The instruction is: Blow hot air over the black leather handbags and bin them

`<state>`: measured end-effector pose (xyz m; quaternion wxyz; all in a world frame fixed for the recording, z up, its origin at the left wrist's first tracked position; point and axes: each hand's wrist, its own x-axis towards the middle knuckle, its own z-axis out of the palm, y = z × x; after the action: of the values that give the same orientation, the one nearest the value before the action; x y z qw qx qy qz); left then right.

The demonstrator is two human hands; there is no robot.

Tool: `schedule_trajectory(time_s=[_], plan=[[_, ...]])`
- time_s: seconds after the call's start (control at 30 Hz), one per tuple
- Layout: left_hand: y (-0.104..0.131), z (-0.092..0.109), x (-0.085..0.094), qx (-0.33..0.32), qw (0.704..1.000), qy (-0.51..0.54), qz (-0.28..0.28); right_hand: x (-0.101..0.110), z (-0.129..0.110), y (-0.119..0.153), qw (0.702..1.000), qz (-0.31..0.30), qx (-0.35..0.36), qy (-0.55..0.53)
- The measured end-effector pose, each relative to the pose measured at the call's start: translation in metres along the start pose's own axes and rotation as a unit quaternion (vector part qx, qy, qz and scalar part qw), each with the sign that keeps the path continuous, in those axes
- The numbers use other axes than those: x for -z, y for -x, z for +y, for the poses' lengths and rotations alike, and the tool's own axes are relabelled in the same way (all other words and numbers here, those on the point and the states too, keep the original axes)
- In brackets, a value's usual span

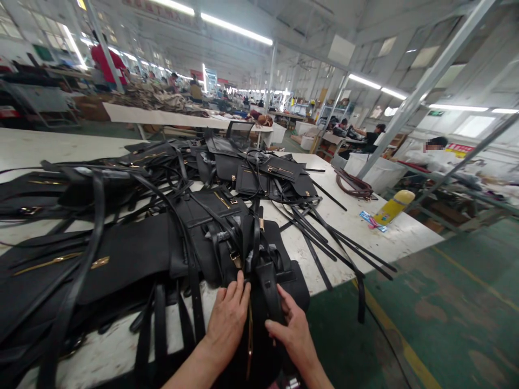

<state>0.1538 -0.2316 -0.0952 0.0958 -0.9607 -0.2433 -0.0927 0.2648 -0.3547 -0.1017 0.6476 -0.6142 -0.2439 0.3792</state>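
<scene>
Right in front of me lies a black bag (259,346) with a gold zipper (250,340). My left hand (229,316) rests flat on its left side, fingers stretched out together and holding nothing. On the other side, my right hand (295,329) has its thumb and fingers closed round a wide black strap (270,289) that runs down over the bag. Just beyond my fingertips are a gold buckle (235,259) and more straps. The lower end of the strap is partly hidden by my right hand.
More black bags (133,243) with gold zippers and loose straps (324,237) are heaped over the white table (389,248). A yellow bottle (394,207), a small blue packet (373,221) and a coil of brown straps (352,183) stand or lie at the right. Several people work farther off.
</scene>
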Motion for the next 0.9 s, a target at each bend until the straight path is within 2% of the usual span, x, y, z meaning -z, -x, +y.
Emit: schedule_trajectory(time_s=[0.17,0.3,0.37,0.43,0.5,0.57,0.63,0.7,0.73,0.77,0.83,0.87,0.9], plan=[[-0.002,0.021,0.002,0.014,0.995,-0.034,-0.091,0.001,0.003,0.0,1.0,-0.005,0.01,0.005],[-0.001,0.021,-0.001,0.016,0.994,0.006,-0.107,0.001,0.004,0.0,1.0,-0.005,0.011,0.005],[-0.001,0.01,-0.002,0.015,0.995,0.053,-0.082,0.001,0.002,0.0,1.0,-0.009,0.022,0.004],[-0.002,-0.006,-0.002,0.027,0.992,0.119,-0.018,0.002,0.0,0.0,0.999,-0.013,0.035,0.0],[-0.005,-0.022,-0.003,0.079,0.977,0.19,0.06,0.002,-0.002,0.0,0.999,-0.01,0.039,-0.007],[-0.008,-0.032,-0.007,0.149,0.948,0.265,0.097,0.003,-0.003,0.0,0.999,-0.004,0.035,-0.016],[-0.01,-0.034,-0.01,0.204,0.91,0.351,0.083,0.004,-0.002,-0.002,0.999,-0.002,0.029,-0.027],[-0.012,-0.03,-0.013,0.264,0.846,0.461,0.043,0.006,0.0,-0.003,0.999,-0.004,0.027,-0.038],[-0.013,-0.026,-0.014,0.303,0.794,0.526,0.027,0.006,0.002,-0.003,0.999,-0.008,0.027,-0.043],[-0.015,-0.023,-0.015,0.344,0.73,0.591,0.019,0.007,0.003,-0.003,0.999,-0.012,0.026,-0.046],[-0.021,-0.018,-0.017,0.398,0.603,0.691,0.033,0.007,0.004,-0.003,0.998,-0.015,0.028,-0.051],[-0.024,-0.018,-0.017,0.402,0.565,0.719,0.047,0.007,0.003,-0.002,0.998,-0.015,0.028,-0.051],[-0.026,-0.018,-0.018,0.393,0.553,0.733,0.053,0.007,0.001,0.0,0.998,-0.013,0.029,-0.051]])
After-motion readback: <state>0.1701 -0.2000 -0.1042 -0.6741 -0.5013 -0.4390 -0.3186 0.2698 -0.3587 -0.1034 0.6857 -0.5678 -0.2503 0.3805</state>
